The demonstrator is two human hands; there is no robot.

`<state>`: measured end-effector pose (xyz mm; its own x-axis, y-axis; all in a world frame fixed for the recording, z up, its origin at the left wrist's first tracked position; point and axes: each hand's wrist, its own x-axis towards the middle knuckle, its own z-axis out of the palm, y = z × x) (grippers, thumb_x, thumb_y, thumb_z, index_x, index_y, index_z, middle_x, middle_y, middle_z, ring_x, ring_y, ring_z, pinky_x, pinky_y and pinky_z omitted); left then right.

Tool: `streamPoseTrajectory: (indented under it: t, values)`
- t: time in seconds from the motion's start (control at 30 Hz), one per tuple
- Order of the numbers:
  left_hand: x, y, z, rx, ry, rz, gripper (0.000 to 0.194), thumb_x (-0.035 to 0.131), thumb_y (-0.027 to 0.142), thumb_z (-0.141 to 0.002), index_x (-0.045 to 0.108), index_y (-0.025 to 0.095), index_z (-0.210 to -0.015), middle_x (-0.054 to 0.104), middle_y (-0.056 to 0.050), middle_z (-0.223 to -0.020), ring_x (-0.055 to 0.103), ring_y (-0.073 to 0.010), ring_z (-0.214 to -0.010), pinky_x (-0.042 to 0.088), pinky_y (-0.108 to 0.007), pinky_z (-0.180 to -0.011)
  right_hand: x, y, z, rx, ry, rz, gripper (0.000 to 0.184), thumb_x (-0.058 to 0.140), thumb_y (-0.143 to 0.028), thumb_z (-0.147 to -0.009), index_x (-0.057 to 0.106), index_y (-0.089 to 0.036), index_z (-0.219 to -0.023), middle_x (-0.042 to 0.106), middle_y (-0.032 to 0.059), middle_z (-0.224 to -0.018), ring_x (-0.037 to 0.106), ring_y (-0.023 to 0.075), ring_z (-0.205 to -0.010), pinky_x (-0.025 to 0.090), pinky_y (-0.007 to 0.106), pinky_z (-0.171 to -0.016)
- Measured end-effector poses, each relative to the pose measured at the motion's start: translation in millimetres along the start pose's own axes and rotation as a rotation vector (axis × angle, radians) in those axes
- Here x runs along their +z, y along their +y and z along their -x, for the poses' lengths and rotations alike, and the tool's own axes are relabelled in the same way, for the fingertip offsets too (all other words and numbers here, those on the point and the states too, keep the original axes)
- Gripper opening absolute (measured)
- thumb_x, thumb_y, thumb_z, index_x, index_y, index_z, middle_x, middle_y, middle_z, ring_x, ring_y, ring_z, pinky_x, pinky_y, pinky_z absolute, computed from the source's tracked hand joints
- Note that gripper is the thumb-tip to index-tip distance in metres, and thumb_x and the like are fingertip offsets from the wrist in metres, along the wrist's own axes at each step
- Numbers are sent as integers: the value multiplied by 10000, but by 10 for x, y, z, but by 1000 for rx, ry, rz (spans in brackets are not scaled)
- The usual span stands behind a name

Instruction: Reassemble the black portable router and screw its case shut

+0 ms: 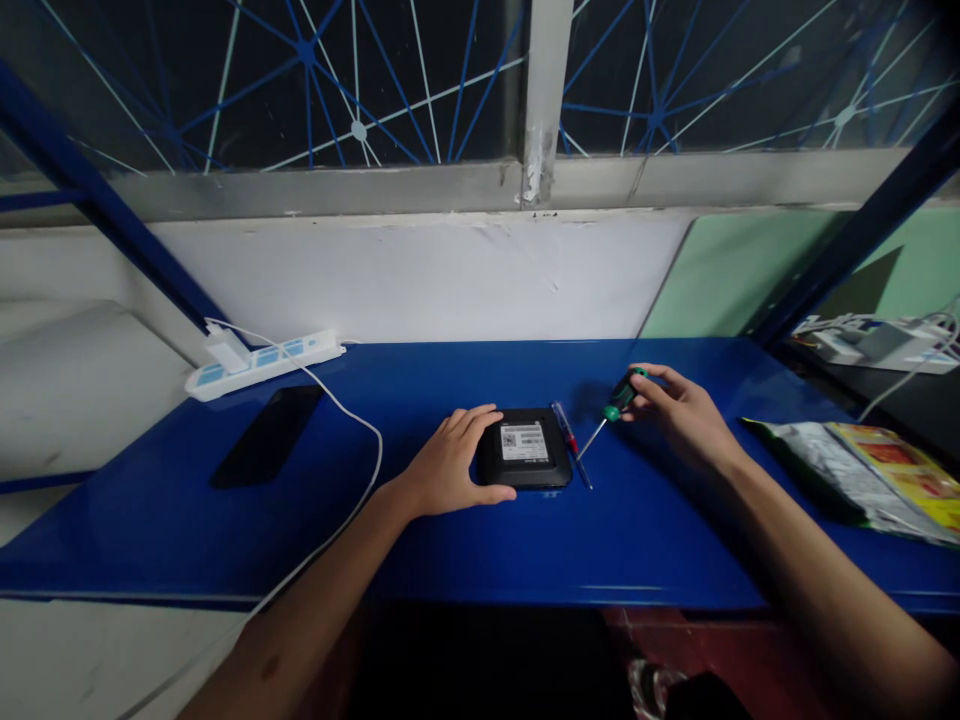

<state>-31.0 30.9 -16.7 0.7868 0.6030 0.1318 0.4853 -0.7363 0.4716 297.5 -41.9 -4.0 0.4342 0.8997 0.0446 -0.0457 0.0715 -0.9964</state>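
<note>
A flat black square device (556,462) lies on the blue table, with a white label carrying a square code on its upper face. My left hand (450,462) grips it from the left, fingers over the far edge and thumb along the near edge. In my right hand (679,410) is a screwdriver (616,402) with a green and black handle, tilted so that its metal shaft points down and left. Its tip is close to a slim pen-like tool (568,436), clear with a red band, lying along the device's right side. Whether the tip touches it I cannot tell.
A dark phone-like slab (268,436) lies at left, near a white power strip (266,364) with a plugged-in charger. A white cable (377,450) curves across the table toward me. At right rests a silver and yellow packet (862,475). Blue posts (142,235) flank the table.
</note>
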Motion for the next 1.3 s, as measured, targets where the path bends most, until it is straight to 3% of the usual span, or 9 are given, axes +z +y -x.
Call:
streamPoseTrajectory:
  t: [0.17, 0.33, 0.47, 0.67, 1.3]
  values:
    - [-3, 3, -2, -9, -7, -9, 970, 758, 681, -738, 343, 234, -1493, 380, -175, -1590, 404, -418, -1409, 376, -652, -1135, 3, -6, 7, -13, 1, 1, 473, 881, -511, -675, 677, -219, -987, 640, -45, -672, 658, 133, -624, 636, 302, -624]
    - [-2, 0, 2, -4, -6, -6, 967, 752, 690, -746, 336, 244, -1497, 373, -171, -1597, 396, -418, -1418, 362, -654, -1145, -1, -4, 11, -27, -4, 12, 462, 896, -504, -656, 658, -208, -919, 757, 23, -897, 668, 121, -657, 630, 280, -622]
    - [2, -6, -1, -3, -4, 0, 976, 753, 687, -740, 337, 240, -1501, 373, -170, -1597, 390, -423, -1421, 362, -654, -1144, -7, 8, 1, -34, -3, 44, 492, 897, -529, -643, 675, -195, -927, 753, 18, -833, 650, 103, -601, 597, 235, -571]
    - [3, -3, -3, -2, -10, 4, 977, 750, 682, -743, 342, 218, -1501, 368, -176, -1597, 394, -427, -1414, 363, -662, -1140, -48, 11, -25, -84, 56, 89, 505, 873, -557, -660, 684, -200, -963, 745, 25, -886, 635, 105, -600, 600, 250, -553]
    - [-4, 4, 1, -21, -14, 1, 965, 773, 650, -739, 339, 230, -1492, 369, -172, -1597, 387, -419, -1421, 367, -654, -1140, -46, -77, 28, -172, 77, 134, 486, 862, -541, -674, 671, -197, -958, 739, 38, -861, 672, 127, -633, 606, 254, -532]
